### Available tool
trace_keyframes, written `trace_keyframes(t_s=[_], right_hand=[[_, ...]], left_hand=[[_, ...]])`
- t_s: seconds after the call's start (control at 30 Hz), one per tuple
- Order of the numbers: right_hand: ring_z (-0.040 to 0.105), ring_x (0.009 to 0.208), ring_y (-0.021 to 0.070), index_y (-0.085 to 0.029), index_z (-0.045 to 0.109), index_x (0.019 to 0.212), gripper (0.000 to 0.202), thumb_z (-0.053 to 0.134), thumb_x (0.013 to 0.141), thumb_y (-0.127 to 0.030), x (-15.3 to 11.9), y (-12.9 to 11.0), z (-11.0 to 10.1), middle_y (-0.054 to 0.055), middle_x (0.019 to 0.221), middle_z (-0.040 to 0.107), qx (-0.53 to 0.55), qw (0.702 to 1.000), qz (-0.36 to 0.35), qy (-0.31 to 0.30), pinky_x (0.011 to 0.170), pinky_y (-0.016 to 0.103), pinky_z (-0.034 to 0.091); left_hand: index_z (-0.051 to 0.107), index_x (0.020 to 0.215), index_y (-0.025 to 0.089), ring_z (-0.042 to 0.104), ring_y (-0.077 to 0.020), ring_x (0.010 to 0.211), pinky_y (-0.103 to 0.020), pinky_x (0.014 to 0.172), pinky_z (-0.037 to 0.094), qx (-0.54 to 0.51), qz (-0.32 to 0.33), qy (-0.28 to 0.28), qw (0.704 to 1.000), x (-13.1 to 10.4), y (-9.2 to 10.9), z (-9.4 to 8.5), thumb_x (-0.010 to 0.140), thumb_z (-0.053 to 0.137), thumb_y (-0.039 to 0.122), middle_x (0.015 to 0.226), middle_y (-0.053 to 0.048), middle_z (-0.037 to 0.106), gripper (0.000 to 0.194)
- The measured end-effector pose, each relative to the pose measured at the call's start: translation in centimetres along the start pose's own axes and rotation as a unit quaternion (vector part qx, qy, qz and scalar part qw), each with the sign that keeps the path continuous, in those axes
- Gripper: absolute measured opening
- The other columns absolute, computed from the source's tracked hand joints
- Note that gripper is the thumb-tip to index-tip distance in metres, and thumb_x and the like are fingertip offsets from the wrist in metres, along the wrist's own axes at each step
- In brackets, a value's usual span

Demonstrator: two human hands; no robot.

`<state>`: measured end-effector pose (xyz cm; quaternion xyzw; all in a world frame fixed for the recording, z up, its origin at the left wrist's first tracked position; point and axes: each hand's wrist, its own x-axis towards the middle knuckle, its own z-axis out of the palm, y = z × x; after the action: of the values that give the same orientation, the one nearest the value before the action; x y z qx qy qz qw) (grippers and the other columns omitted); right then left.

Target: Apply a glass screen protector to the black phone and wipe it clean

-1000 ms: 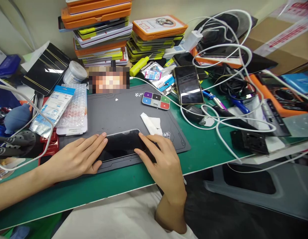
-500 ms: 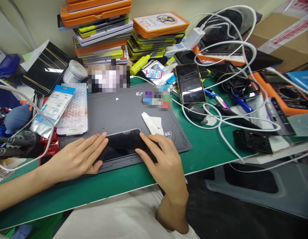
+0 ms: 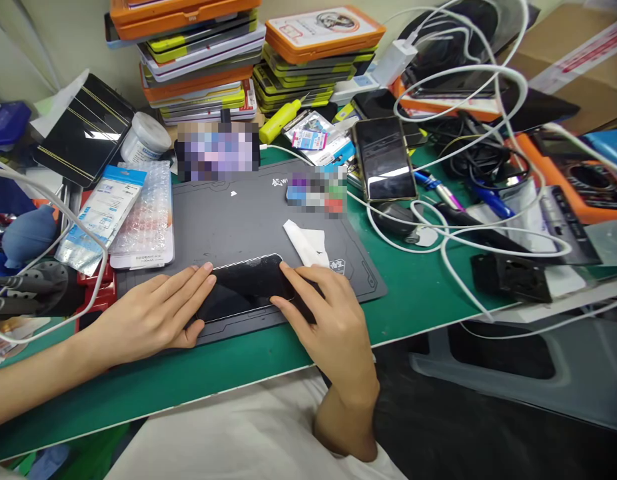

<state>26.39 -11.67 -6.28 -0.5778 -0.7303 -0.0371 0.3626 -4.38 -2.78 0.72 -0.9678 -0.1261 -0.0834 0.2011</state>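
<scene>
A black smartphone [image 3: 246, 288] lies screen up near the front edge of a dark grey work mat [image 3: 213, 217]. Across its left end rests my left hand [image 3: 161, 310], fingers straight and close together, with the thumb by the lower edge; this hand grips that end. My right hand [image 3: 326, 313] holds the other end between thumb and index finger at the corners. Some pale specks show on the glass near the upper right. Just beyond my right fingers, a folded white wipe [image 3: 306, 243] sits on the mat.
Stacked orange and yellow cases [image 3: 318, 40] stand at the back. To the right are another phone [image 3: 383, 160], looped white cables [image 3: 448, 230] and a black block [image 3: 511, 277]. A bubble-wrapped packet [image 3: 143, 220], white jar [image 3: 146, 137] and blue air blower [image 3: 28, 233] lie left.
The camera view has shifted slightly. Both hands keep the same hold on the smartphone, which has hardly moved on the mat.
</scene>
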Motion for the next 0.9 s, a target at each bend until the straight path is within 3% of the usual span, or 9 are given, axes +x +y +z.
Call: trace_keyframes(t_s=[0.17,0.33,0.47,0.57,0.67,0.8,0.9], right_hand=[[0.076,0.121,0.0322,-0.02,0.071,0.157,0.045,0.077,0.115,-0.037,-0.05,0.11,-0.07,0.014,0.124,0.081,-0.005,1.0,-0.008,-0.004,0.109,0.048,0.066],[0.078,0.122,0.0326,-0.023,0.07,0.161,0.05,0.077,0.115,-0.041,-0.07,0.12,-0.14,0.013,0.124,0.081,-0.006,1.0,-0.004,-0.005,0.11,0.048,0.066],[0.077,0.121,0.0326,-0.021,0.07,0.161,0.05,0.077,0.115,-0.039,-0.06,0.11,-0.13,0.014,0.124,0.082,-0.01,1.0,-0.007,-0.006,0.11,0.048,0.066],[0.077,0.122,0.0325,-0.019,0.07,0.16,0.048,0.076,0.116,-0.039,-0.03,0.09,-0.13,0.014,0.124,0.082,-0.013,1.0,-0.012,-0.003,0.11,0.048,0.065],[0.077,0.121,0.0326,-0.018,0.071,0.157,0.049,0.077,0.115,-0.042,0.01,0.07,-0.16,0.014,0.125,0.082,-0.019,1.0,-0.016,-0.006,0.111,0.048,0.065],[0.078,0.121,0.0327,-0.02,0.07,0.16,0.05,0.077,0.115,-0.041,0.02,0.01,-0.18,0.014,0.124,0.082,-0.02,1.0,-0.012,-0.008,0.11,0.048,0.066],[0.078,0.121,0.0323,-0.023,0.067,0.164,0.051,0.075,0.117,-0.04,0.0,0.02,-0.18,0.013,0.123,0.082,-0.016,1.0,-0.009,-0.006,0.11,0.048,0.066]], left_hand=[[0.065,0.156,-0.008,0.083,-0.0338,0.135,-0.043,0.098,0.072,-0.009,-0.002,-0.006,1.0,-0.15,-0.07,-0.03,0.114,0.055,0.024,0.159,-0.023,0.075,0.053],[0.037,0.181,-0.006,0.083,-0.0328,0.137,-0.04,0.103,0.072,-0.03,-0.012,-0.008,0.999,-0.31,-0.11,0.02,0.115,0.056,0.025,0.161,-0.022,0.073,0.075],[0.028,0.183,-0.009,0.082,-0.0357,0.138,-0.042,0.104,0.073,-0.042,-0.011,-0.01,0.999,-0.45,-0.08,0.17,0.115,0.059,0.026,0.163,-0.024,0.07,0.082],[0.024,0.187,-0.001,0.082,-0.0343,0.14,-0.04,0.11,0.072,-0.072,-0.028,-0.007,0.997,-0.51,-0.09,0.2,0.114,0.062,0.026,0.164,-0.022,0.071,0.086],[0.028,0.187,0.002,0.082,-0.0329,0.14,-0.04,0.109,0.072,-0.066,-0.03,-0.009,0.997,-0.4,-0.14,0.11,0.115,0.06,0.026,0.163,-0.02,0.072,0.082],[0.049,0.174,-0.005,0.084,-0.0329,0.136,-0.04,0.1,0.073,-0.029,-0.009,-0.005,1.0,-0.17,-0.21,0.0,0.116,0.056,0.026,0.16,-0.021,0.074,0.066],[0.056,0.168,-0.004,0.083,-0.0331,0.137,-0.041,0.102,0.072,-0.034,-0.009,-0.003,0.999,-0.16,-0.17,0.03,0.116,0.058,0.027,0.16,-0.022,0.074,0.061]])
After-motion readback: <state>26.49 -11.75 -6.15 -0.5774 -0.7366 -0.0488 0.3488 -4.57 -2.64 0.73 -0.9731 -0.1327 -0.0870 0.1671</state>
